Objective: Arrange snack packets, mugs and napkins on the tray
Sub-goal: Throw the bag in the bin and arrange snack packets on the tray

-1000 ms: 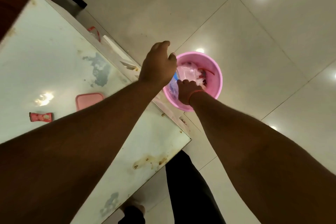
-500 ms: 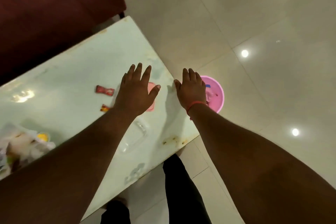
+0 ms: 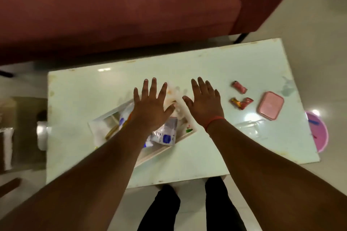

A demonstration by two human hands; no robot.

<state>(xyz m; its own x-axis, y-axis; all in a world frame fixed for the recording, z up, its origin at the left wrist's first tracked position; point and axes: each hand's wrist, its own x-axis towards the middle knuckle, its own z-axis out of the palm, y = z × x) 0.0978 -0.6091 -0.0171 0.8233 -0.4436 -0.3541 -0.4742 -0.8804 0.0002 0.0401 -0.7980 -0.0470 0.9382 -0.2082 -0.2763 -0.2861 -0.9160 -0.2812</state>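
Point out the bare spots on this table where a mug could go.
Bare: the table's left end, from its edge to the white tray; the far strip along the sofa; the near edge below the tray. Crowded: the tray under both open hands, and the right side with red packets, pink lid and clear container.

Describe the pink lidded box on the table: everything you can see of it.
The pink box is a small rounded rectangle, plastic by its look, with its lid on. It lies flat near the table's right end, right of the red snack packets, touching none. Neither hand touches it.
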